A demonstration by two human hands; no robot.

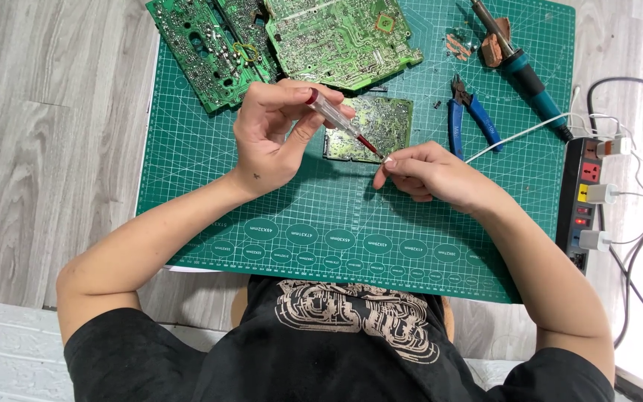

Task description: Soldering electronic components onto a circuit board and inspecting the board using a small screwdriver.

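While the left hand (269,138) holds the syringe (340,121) over the small circuit board (370,128) at twelve o'clock, the right hand (429,173) pinches its tip; a slip could smear goo.

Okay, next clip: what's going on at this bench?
A person sits at a green cutting mat. Their left hand holds a clear syringe-like tool with a red tip, angled down toward the right hand, whose fingertips pinch something too small to identify. Just behind lies a small circuit board; larger boards, blue cutters and a soldering iron lie farther back.
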